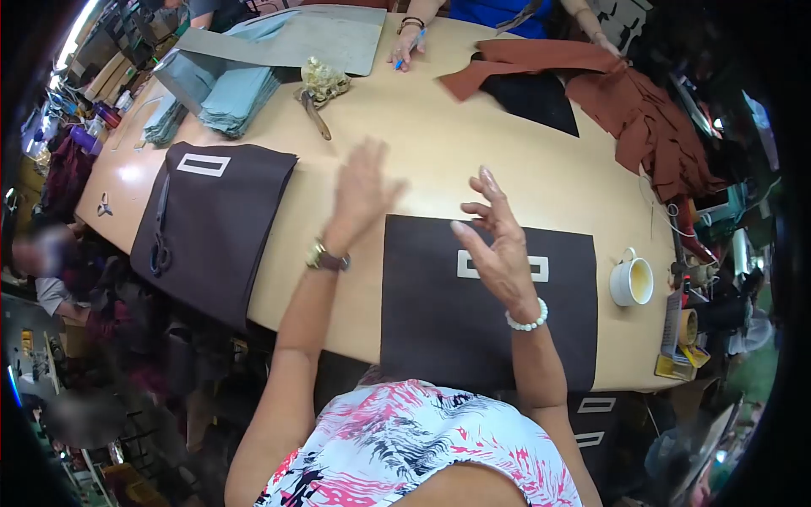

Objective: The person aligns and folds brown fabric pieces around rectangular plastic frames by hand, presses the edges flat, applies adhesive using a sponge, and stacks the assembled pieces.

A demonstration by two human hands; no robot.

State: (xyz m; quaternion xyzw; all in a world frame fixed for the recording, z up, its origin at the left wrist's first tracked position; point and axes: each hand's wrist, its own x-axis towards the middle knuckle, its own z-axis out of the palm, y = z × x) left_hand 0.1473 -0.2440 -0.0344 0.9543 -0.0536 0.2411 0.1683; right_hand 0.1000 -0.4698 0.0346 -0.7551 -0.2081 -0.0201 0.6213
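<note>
My left hand [359, 198] is raised over the bare wood between two dark pieces; motion blurs it, but the fingers look stretched out with nothing in them. Above a dark brown rectangular sheet [456, 329], my right hand [500, 245] hovers with fingers apart, also holding nothing. A pale rectangular frame [538, 269] lies on that sheet, partly hidden behind my right hand. To the left is a stack of similar dark sheets [215, 220], bearing another pale frame [204, 165] and a pair of dark-handled scissors [160, 224].
A mug [631, 280] of yellowish liquid stands on the table [346, 321] at right. A wooden-handled tool [316, 117] touches a crusted yellowish lump [324, 81]. Pale green pieces [239, 100] are stacked at back left. Across the table, another person's hand [407, 46] is near rust-brown material [541, 57].
</note>
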